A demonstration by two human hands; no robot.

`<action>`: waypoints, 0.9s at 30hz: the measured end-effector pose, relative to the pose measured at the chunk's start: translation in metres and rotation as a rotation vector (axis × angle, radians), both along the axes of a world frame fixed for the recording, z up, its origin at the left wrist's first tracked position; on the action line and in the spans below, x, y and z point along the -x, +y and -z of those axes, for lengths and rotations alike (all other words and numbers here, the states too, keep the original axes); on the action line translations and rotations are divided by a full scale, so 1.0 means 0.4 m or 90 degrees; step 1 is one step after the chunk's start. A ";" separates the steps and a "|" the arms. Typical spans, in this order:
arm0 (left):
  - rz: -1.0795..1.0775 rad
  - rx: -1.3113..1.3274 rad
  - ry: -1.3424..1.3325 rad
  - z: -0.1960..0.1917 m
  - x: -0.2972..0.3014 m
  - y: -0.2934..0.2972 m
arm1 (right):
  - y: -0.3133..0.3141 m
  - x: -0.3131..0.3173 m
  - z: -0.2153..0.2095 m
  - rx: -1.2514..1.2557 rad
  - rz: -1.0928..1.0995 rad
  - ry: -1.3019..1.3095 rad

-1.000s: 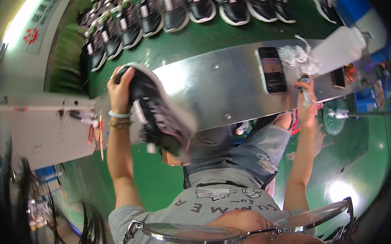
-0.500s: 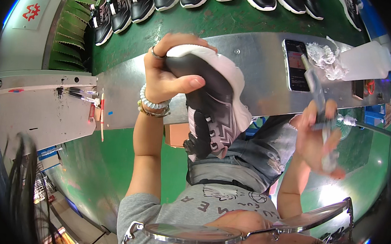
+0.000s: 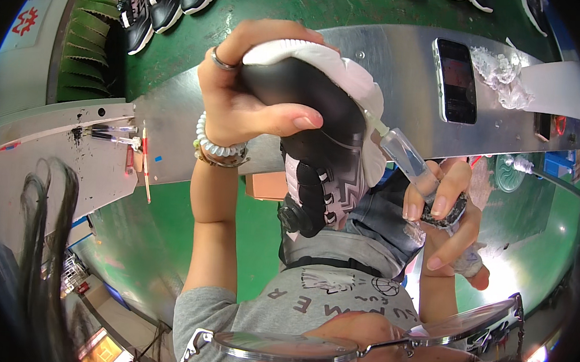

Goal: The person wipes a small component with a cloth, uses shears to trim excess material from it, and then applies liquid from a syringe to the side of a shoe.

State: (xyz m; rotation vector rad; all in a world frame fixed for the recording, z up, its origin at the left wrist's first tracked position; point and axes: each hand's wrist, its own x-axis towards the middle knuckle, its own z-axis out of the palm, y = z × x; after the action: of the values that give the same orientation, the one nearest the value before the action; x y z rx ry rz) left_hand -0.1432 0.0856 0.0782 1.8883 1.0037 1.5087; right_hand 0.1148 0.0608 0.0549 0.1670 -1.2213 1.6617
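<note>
My left hand (image 3: 231,103) grips a black and grey sneaker (image 3: 325,109) by its toe, thumb across the upper and fingers over the white sole. The shoe is tilted, toe away from me, with its laced part toward my lap. In my right hand (image 3: 458,223) is a syringe (image 3: 406,152) with a clear barrel, my fingers wrapped around its rear part. A dark speckled band or lump shows between those fingers. The pale tip of the syringe is at the seam between upper and sole on the shoe's right side; whether it touches cannot be made out.
A metal ledge (image 3: 193,124) runs in front of me, carrying a phone (image 3: 455,81) and crumpled white wrapping (image 3: 502,78). Beyond, sneakers (image 3: 158,3) stand on a green belt (image 3: 302,10). Pens (image 3: 113,135) and a thin brush (image 3: 145,164) lie on the left panel.
My right hand has moved left and brought the syringe tip up to the shoe's sole edge. The left hand keeps its grip on the sneaker. The whole view has shifted slightly.
</note>
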 end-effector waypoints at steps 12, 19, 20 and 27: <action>-0.019 0.025 -0.142 0.038 0.027 0.017 | -0.095 -0.044 0.026 0.202 0.054 -0.165; -0.156 0.049 -0.126 0.100 0.079 0.019 | -0.135 -0.071 0.079 0.244 -0.008 -0.167; -0.171 0.072 -0.148 0.102 0.086 0.012 | -0.135 -0.074 0.085 0.217 -0.026 -0.152; -0.253 0.085 -0.149 0.115 0.110 0.009 | -0.151 -0.102 0.097 0.212 -0.044 -0.176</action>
State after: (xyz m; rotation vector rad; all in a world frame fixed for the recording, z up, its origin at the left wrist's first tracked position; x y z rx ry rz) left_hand -0.1870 0.0893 0.0321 1.4368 1.3848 1.7810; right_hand 0.1555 0.0004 0.0163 -0.2357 -1.1269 1.9692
